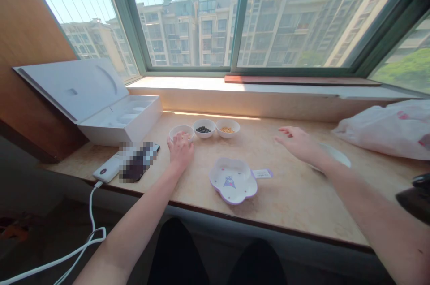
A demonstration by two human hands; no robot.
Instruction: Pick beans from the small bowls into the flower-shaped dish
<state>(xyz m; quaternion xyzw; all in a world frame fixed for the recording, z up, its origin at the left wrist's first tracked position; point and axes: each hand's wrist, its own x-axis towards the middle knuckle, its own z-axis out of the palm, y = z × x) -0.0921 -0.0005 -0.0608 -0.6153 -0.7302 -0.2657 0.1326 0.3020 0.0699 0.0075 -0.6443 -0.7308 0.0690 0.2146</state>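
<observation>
My left hand (181,148) is at the near rim of a small white bowl (181,127), its fingers bent over the edge and gripping it. The bowl's pale contents are mostly hidden behind the fingers. Directly right of it stand a white bowl of black beans (203,129) and a white bowl of yellow kernels (227,130). My right hand (298,142) hovers over the table with fingers stretched out, holding nothing. A round white plate (337,156) lies partly hidden behind the right wrist. Between my forearms sits a flower-shaped white dish with a purple rim (233,175).
At the left are an open white box (141,119), a phone (134,170) and a white power strip (107,166) with a cable hanging off the edge. A white plastic bag (386,128) lies at the right. A label tag (262,174) sticks out from the dish.
</observation>
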